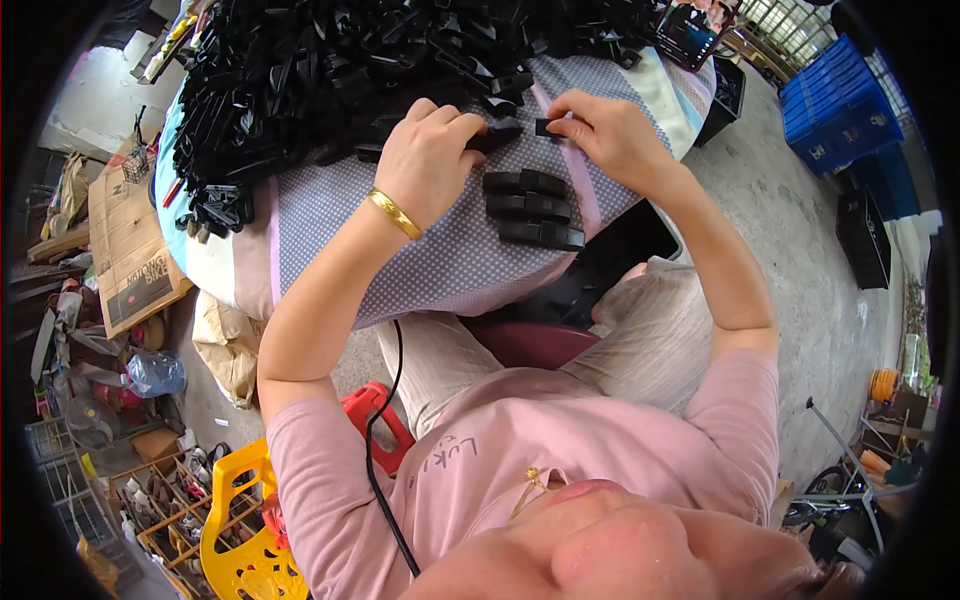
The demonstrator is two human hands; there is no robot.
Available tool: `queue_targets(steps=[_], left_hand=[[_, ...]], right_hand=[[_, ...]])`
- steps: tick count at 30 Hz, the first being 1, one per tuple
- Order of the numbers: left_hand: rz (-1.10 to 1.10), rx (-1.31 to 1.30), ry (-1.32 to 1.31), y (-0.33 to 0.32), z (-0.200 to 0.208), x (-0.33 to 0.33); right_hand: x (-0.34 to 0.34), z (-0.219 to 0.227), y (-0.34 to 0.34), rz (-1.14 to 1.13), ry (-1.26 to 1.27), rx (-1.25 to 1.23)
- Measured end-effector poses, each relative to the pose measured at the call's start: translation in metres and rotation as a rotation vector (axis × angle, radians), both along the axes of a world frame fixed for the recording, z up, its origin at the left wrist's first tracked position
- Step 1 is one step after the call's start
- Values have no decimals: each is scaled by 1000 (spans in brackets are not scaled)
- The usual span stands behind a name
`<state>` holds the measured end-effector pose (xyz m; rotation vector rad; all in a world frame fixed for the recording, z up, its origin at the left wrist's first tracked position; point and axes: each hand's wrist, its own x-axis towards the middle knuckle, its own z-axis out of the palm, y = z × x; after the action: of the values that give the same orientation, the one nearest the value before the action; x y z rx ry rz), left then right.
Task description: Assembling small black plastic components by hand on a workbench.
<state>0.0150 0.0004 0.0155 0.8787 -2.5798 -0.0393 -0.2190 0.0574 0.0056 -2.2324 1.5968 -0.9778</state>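
Over the cloth-covered table, my left hand point(425, 160) is closed around a black plastic part point(499, 132), whose far end sticks out past the fingers. My right hand point(618, 145) pinches a small black plastic piece point(546, 127) between thumb and forefinger. A short gap separates the two pieces. Just nearer to me, three black plastic parts point(530, 207) lie side by side in a neat row on the dotted tablecloth point(390, 250). Beyond my left hand rises a large heap of loose black plastic parts point(290, 90), covering the far left of the table.
A phone point(686, 38) stands at the table's far right. On the floor are blue crates point(840, 105), a black bin point(862, 238), a flattened cardboard box point(130, 250) and a yellow plastic chair point(245, 530). A black cable point(372, 450) hangs beside my left arm.
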Motion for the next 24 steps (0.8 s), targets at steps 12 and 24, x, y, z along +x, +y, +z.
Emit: queue_targets(steps=[12,24], left_hand=[[-86,269,238,0,-12,-9],[-79,365,249,1,-7,-14]], right_hand=[[4,3,8,122,-43,-77],[4,-7,5,188,10,-203]])
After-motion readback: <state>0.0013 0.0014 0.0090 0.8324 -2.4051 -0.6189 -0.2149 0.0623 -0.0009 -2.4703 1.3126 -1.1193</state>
